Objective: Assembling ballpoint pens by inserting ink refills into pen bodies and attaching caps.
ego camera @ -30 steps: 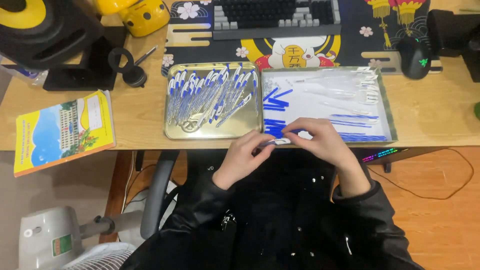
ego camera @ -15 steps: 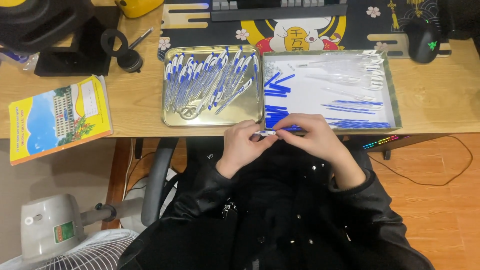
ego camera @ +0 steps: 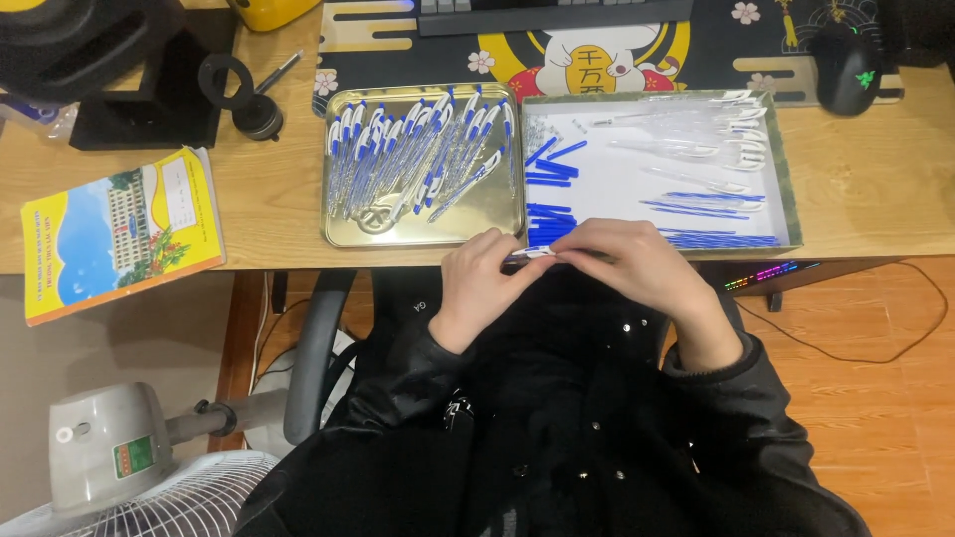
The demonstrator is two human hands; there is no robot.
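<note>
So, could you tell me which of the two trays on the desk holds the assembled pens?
The gold metal tray on the left, heaped with blue-and-white pens; the white-lined tray beside it holds only loose blue and clear parts.

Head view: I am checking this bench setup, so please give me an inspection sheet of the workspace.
Surface: wooden desk, two trays side by side.
Job's things: gold tray of assembled blue-and-white pens; white-lined tray with blue parts and clear barrels; one pen between both hands.
Clutter: yellow booklet, black mouse, keyboard, black stand.
Grippers: left hand and right hand each grip the pen.
Cables: thin cable on the floor.
Surroundings: fan, chair arm.
</note>
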